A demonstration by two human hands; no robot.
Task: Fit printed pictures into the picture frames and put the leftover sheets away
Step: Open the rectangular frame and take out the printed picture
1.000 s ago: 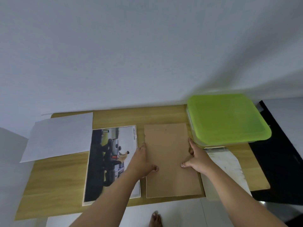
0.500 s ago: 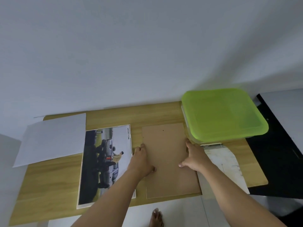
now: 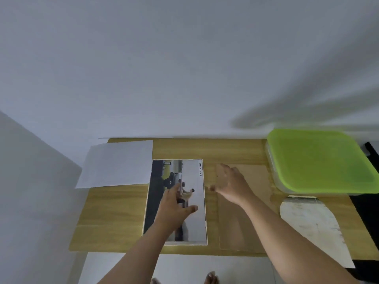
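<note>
A framed car picture with a pale border lies flat in the middle of the wooden table. My left hand rests on it with fingers straight. To its right lies a brown backing board. My right hand hovers with spread fingers over the board's left edge, blurred, holding nothing. A blank white sheet sits at the table's back left, overhanging the edge. A curled printed sheet lies at the right.
A clear plastic box with a green lid stands at the back right corner, next to the board. A white wall runs behind the table. A black surface borders the right. My toes show below the front edge.
Both hands left the brown board. My left hand moved left onto the framed picture and my right hand lifted and swung left. The camera view shifted, so the table sits further right.
</note>
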